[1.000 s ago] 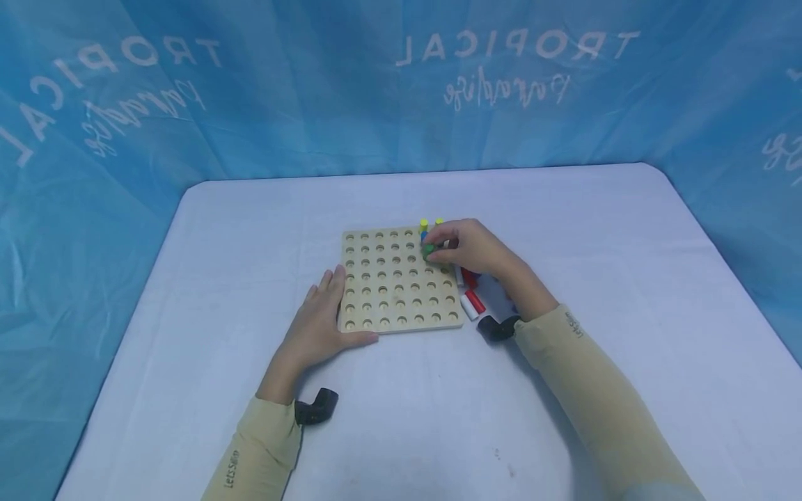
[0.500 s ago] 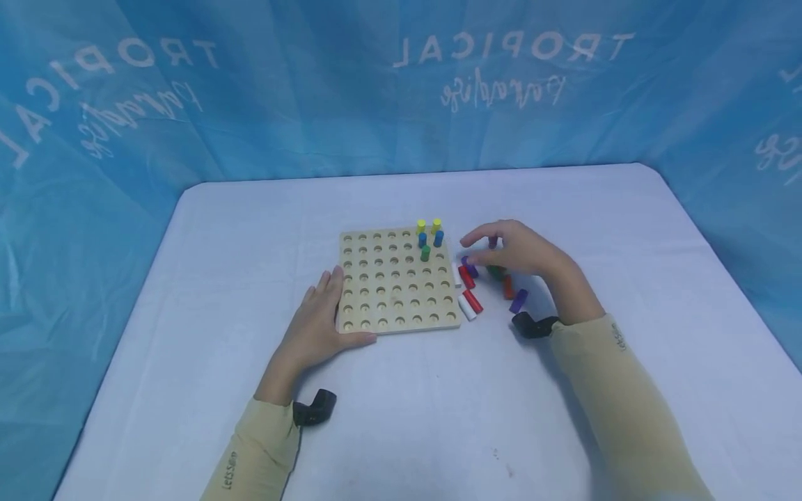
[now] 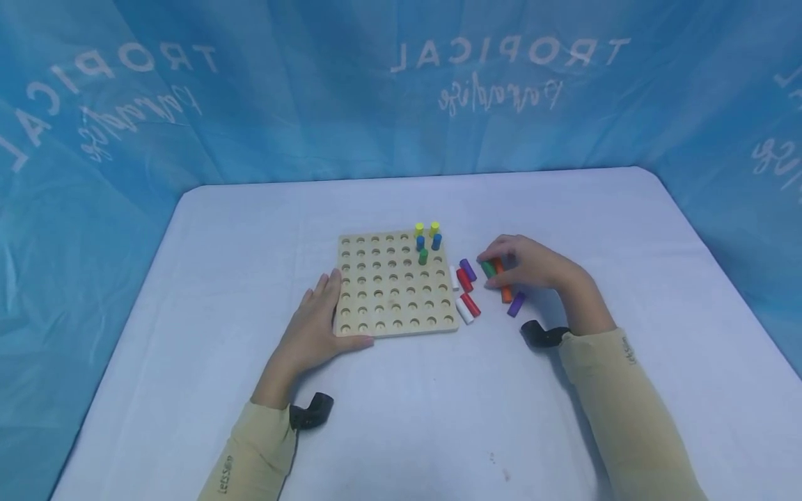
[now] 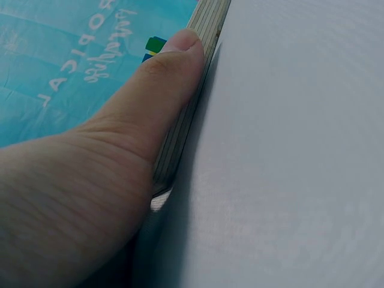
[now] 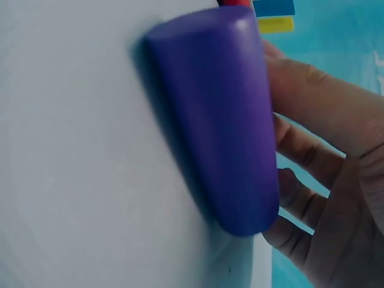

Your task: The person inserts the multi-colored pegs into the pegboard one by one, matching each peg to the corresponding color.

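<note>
A pale wooden pegboard (image 3: 388,303) with rows of round holes lies flat. Two yellow pegs (image 3: 419,229), two blue pegs (image 3: 436,242) and one green peg (image 3: 423,257) stand in its far right part. My left hand (image 3: 313,320) rests against the board's near left corner, fingers along the left side, thumb (image 4: 162,78) against the front edge. Right of the board, my right hand (image 3: 529,263) pinches a loose green peg (image 3: 489,269) between thumb and fingertips; the right wrist view hides that grip behind a purple peg (image 5: 216,120).
Between board and right hand lie red pegs (image 3: 470,305), white pegs (image 3: 465,311) and a purple peg (image 3: 468,270). Orange pegs (image 3: 506,293) lie under the right hand, another purple peg (image 3: 516,304) nearer me. A blue curtain (image 3: 401,125) hangs behind the white table (image 3: 401,424).
My right hand has let go of the green peg standing in the board, moved right to the loose pegs, and lowered onto another green one. The left hand has stayed at the board.
</note>
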Action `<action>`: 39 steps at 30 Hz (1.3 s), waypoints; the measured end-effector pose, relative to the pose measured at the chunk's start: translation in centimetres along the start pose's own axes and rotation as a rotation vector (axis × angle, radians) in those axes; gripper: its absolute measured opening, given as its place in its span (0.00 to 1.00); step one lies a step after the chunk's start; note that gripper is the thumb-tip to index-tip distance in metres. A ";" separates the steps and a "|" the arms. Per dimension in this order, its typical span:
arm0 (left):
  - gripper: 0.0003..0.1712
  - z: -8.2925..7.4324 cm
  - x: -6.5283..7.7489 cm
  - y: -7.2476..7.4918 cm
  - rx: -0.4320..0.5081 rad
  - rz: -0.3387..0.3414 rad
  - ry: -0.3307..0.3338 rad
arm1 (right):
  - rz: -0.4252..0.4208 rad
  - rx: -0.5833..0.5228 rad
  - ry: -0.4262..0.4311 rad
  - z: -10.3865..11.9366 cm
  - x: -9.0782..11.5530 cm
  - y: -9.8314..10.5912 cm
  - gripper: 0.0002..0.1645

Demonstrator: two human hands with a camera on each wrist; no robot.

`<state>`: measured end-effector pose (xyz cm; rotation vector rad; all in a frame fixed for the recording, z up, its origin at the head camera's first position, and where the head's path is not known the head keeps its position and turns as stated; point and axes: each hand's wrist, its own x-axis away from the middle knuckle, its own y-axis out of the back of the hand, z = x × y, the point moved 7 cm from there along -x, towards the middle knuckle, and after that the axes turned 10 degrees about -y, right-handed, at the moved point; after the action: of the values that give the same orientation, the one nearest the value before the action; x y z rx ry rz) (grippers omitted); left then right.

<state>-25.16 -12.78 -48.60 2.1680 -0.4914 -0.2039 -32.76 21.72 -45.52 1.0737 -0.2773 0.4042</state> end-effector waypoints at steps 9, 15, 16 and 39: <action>0.81 0.0 0.0 0.0 0.010 -0.002 -0.001 | -0.054 -0.064 -0.027 -0.1 -0.5 0.1 0.27; 0.81 0.0 0.0 0.0 0.013 -0.003 -0.007 | -0.086 -0.116 -0.046 -0.5 -0.6 0.2 0.27; 0.81 0.0 -0.1 0.0 0.012 -0.002 -0.008 | -0.090 -0.124 -0.047 -0.5 -0.6 0.2 0.27; 0.80 -0.1 -0.1 0.1 0.013 0.006 0.003 | -0.218 -0.274 0.091 4.2 0.0 0.6 0.20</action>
<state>-25.28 -12.75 -48.48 2.1794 -0.4990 -0.1948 -33.18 18.27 -43.13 0.8036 -0.1280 0.2113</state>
